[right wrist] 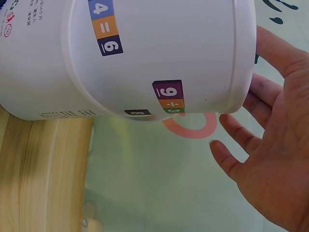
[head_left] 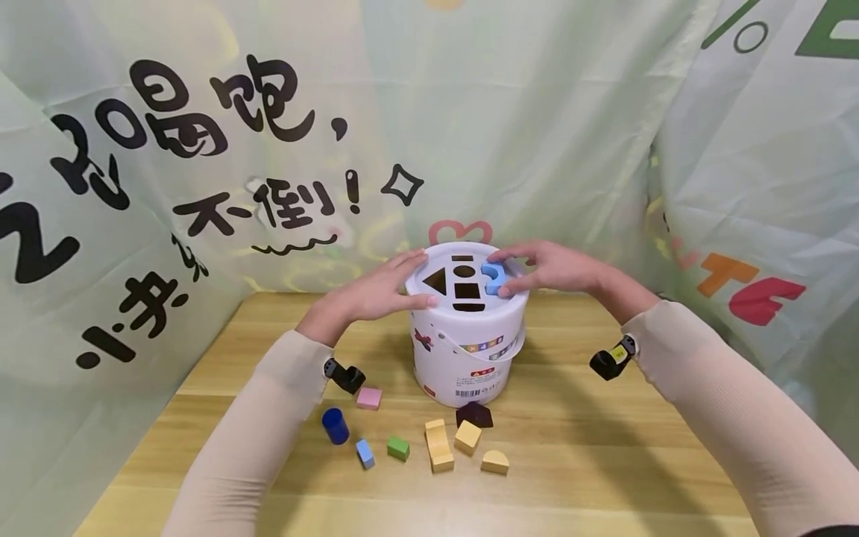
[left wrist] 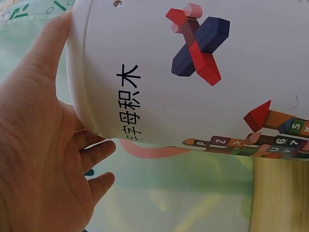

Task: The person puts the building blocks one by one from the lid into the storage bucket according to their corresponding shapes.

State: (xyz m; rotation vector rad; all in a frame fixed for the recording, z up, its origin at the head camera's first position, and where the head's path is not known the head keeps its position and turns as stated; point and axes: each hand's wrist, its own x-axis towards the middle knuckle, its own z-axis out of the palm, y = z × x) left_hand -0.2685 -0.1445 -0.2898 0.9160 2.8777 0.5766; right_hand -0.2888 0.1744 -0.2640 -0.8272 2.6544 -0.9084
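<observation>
A white bucket (head_left: 463, 358) stands upright, its lid (head_left: 441, 304) cut with several shaped holes. My left hand (head_left: 385, 289) rests on the lid's left edge with fingers spread and the thumb near the front rim. On the lid's right side lies a blue arch block (head_left: 495, 277), pinched between the thumb and index finger of my right hand (head_left: 553, 268). Whether the block has sunk into a hole cannot be told. In the left wrist view my left hand (left wrist: 41, 125) touches the bucket's rim; in the right wrist view the lower fingers of my right hand (right wrist: 275, 130) hang loose beside it.
Before the bucket lie a pink block (head_left: 369, 398), a dark blue cylinder (head_left: 335, 426), a small blue block (head_left: 365, 453), a green block (head_left: 399, 448), a curved yellow block (head_left: 439, 445), a yellow cube (head_left: 467, 437), a yellow half-round (head_left: 495, 462) and a dark block (head_left: 475, 415). Printed cloth hangs behind.
</observation>
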